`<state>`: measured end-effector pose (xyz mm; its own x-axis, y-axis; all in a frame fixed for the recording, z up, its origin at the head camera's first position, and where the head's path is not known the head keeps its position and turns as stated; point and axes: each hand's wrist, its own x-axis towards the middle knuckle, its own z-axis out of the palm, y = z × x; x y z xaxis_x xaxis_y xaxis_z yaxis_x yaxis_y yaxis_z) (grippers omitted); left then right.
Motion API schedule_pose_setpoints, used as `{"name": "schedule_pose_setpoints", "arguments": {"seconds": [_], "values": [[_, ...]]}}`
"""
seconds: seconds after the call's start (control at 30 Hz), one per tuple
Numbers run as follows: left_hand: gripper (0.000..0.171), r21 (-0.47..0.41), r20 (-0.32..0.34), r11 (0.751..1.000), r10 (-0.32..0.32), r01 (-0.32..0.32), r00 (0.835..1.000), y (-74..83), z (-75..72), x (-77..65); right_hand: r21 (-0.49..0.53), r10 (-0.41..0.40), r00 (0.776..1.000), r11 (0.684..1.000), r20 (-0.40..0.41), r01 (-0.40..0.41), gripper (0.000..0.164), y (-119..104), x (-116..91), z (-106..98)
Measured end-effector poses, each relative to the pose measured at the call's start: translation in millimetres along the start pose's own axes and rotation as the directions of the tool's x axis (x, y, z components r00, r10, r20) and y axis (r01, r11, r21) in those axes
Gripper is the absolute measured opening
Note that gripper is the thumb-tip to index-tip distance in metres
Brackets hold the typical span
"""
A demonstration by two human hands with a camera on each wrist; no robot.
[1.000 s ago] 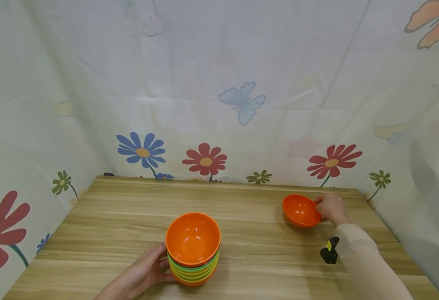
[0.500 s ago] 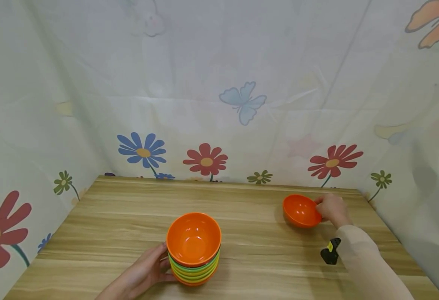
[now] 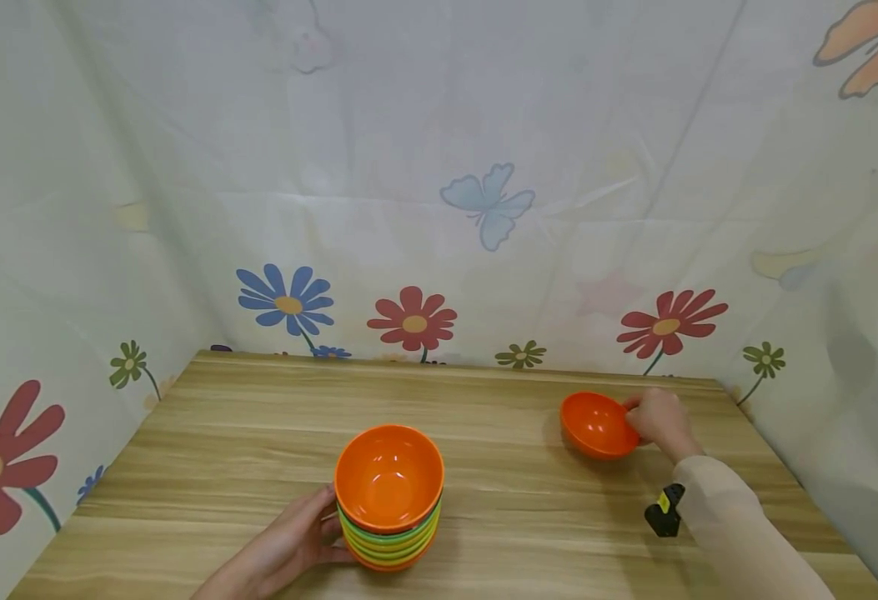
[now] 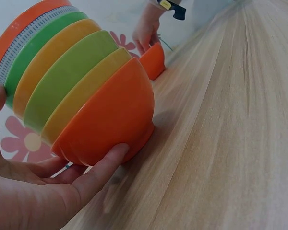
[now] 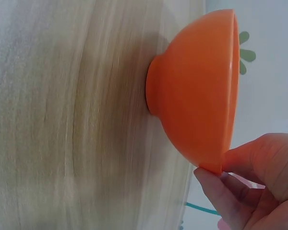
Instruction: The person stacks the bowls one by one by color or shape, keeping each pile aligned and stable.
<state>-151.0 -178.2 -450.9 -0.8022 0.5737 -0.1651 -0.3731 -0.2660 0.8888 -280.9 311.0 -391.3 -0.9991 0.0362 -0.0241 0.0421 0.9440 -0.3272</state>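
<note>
Toward the front middle of the table stands a stack of nested bowls (image 3: pixel 388 542), orange at top and bottom with a patterned band, green and yellow between. My left hand (image 3: pixel 299 537) holds the stack from its left side; in the left wrist view one finger (image 4: pixel 105 165) lies along the bottom bowl. At the back right, a single orange bowl (image 3: pixel 596 427) has its inside turned up, leaning a little. My right hand (image 3: pixel 659 421) pinches its right rim between thumb and fingers. The right wrist view shows the bowl's foot (image 5: pixel 153 88) right at the wood surface.
The wood-grain table (image 3: pixel 273 417) reaches back to a pale curtain (image 3: pixel 378 167) printed with flowers and a butterfly. More curtain hangs at both sides. A black wrist device (image 3: pixel 665 510) with a yellow mark sits at the right sleeve (image 3: pixel 739 525).
The right hand and the single orange bowl have shifted slightly left, with the bowl leaning a bit more. The left hand and the stack stay in place.
</note>
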Motion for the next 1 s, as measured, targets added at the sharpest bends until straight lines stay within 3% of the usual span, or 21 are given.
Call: {"name": "schedule_pose_setpoints", "arguments": {"seconds": [0.37,0.57,1.0], "values": [[0.051,0.003,0.008,1.000,0.009,-0.009,1.000,0.0,0.3,0.1,-0.005,-0.082,0.997,0.997,0.011,0.082,0.030,-20.6,-8.0,-4.7],[0.048,-0.006,0.024,1.000,0.019,-0.019,1.000,-0.2,-0.4,0.4,-0.027,-0.167,0.986,0.986,-0.012,0.167,0.028,-33.8,-11.1,-9.9],[0.050,-0.003,0.015,1.000,0.013,-0.013,1.000,-1.1,-1.4,0.8,-0.044,-0.250,0.968,0.967,-0.021,0.249,0.024,-59.1,-15.7,-14.4]]}}
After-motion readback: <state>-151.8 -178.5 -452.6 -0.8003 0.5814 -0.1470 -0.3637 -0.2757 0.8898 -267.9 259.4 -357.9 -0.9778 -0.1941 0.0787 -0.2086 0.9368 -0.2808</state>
